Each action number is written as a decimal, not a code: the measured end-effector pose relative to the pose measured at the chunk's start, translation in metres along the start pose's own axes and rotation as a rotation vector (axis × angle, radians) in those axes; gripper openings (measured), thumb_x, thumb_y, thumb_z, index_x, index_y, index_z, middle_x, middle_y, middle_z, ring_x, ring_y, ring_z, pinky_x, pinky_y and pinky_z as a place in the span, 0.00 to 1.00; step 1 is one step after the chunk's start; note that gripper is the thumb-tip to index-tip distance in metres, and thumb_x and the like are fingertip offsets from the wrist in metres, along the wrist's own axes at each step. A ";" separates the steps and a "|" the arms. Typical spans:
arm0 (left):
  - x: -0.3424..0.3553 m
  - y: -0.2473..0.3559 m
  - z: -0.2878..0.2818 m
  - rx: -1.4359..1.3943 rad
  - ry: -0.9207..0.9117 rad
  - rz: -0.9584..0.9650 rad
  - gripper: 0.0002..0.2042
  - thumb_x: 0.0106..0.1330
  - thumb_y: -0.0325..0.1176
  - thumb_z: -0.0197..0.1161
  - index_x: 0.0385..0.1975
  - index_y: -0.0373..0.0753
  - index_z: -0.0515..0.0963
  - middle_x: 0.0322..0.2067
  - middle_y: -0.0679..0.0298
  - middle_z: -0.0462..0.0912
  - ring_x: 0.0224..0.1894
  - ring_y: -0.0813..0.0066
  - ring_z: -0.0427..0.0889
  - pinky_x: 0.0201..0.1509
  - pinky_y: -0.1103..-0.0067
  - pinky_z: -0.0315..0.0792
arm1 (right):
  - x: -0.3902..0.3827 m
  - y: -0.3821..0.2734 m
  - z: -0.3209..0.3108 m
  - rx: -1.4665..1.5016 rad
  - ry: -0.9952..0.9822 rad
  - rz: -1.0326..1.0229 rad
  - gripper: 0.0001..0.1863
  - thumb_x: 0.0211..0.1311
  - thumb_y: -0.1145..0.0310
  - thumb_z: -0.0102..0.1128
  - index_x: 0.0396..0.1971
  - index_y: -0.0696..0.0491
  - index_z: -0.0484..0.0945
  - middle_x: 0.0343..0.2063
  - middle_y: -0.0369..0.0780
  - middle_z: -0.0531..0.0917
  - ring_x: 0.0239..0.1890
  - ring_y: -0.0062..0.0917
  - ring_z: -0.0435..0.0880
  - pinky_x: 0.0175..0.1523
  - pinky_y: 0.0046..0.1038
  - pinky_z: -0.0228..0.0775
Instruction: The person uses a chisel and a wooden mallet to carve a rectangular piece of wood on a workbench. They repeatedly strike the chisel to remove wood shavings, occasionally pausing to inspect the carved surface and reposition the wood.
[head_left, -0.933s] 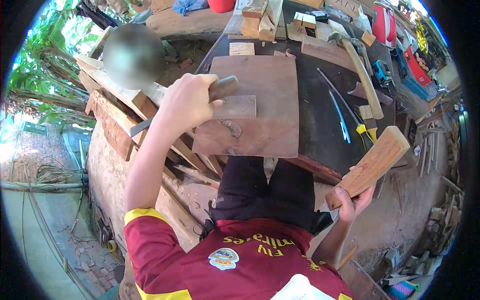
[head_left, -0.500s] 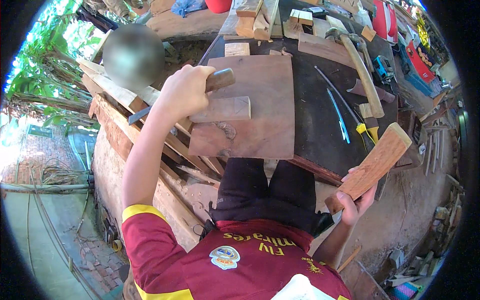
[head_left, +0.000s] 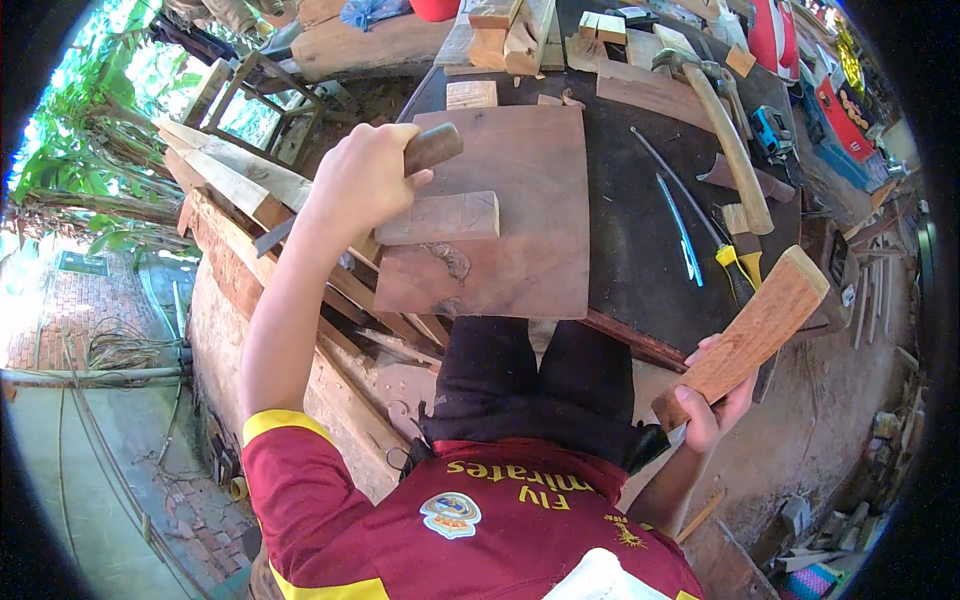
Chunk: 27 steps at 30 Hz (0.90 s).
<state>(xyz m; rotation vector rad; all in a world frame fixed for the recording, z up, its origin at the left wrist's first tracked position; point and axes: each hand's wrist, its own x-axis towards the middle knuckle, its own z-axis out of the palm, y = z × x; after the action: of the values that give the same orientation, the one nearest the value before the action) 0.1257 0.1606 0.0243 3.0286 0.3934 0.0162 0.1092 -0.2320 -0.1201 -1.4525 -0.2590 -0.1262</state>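
My left hand (head_left: 365, 180) is closed round the wooden handle of a chisel (head_left: 433, 147); part of its metal blade shows left of my wrist. Beneath it, a square brown board (head_left: 535, 250) lies on the dark bench top (head_left: 650, 310), with a pale rectangular wood block (head_left: 455, 217) on it. My right hand (head_left: 710, 400) grips a reddish wooden bar (head_left: 745, 335) at a slant beside the bench's near right edge. To the board's right lie a blue pen (head_left: 678, 225), a long yellow-and-black handled tool (head_left: 732, 268), a brush (head_left: 740, 228) and a hammer (head_left: 730, 150).
Timber offcuts (head_left: 505, 40) crowd the bench's far end, near a teal tape measure (head_left: 770, 133). Long planks (head_left: 240, 200) lean along the bench's left side, with plants behind. Red and blue containers (head_left: 840, 125) stand at the far right; scrap wood lies on the ground.
My left hand and the chisel have moved slightly away from me, toward the board's far side. The bar in my right hand has shifted slightly to the right.
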 end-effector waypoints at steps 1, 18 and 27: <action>0.000 -0.003 0.002 0.017 -0.014 0.014 0.13 0.50 0.31 0.67 0.36 0.38 0.79 0.28 0.47 0.81 0.35 0.48 0.80 0.40 0.63 0.74 | 0.000 0.000 0.000 0.004 -0.002 0.003 0.42 0.33 0.75 0.65 0.56 0.61 0.61 0.43 0.47 0.76 0.38 0.28 0.77 0.44 0.29 0.71; 0.004 -0.012 0.008 -0.171 -0.100 0.234 0.17 0.42 0.28 0.71 0.33 0.32 0.77 0.23 0.47 0.77 0.28 0.47 0.76 0.34 0.69 0.70 | 0.002 0.002 -0.002 -0.011 -0.024 -0.020 0.41 0.32 0.74 0.64 0.55 0.61 0.62 0.42 0.47 0.76 0.37 0.29 0.77 0.44 0.30 0.70; 0.002 0.008 0.010 -0.175 -0.187 0.088 0.18 0.40 0.35 0.75 0.28 0.31 0.78 0.21 0.48 0.79 0.25 0.54 0.79 0.33 0.71 0.72 | 0.002 0.000 0.001 0.001 0.002 -0.009 0.41 0.32 0.73 0.64 0.54 0.61 0.62 0.42 0.47 0.76 0.37 0.28 0.77 0.43 0.29 0.71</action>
<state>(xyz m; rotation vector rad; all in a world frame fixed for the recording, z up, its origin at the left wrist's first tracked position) 0.1299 0.1526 0.0149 2.8407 0.2296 -0.2136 0.1107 -0.2306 -0.1199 -1.4505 -0.2644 -0.1351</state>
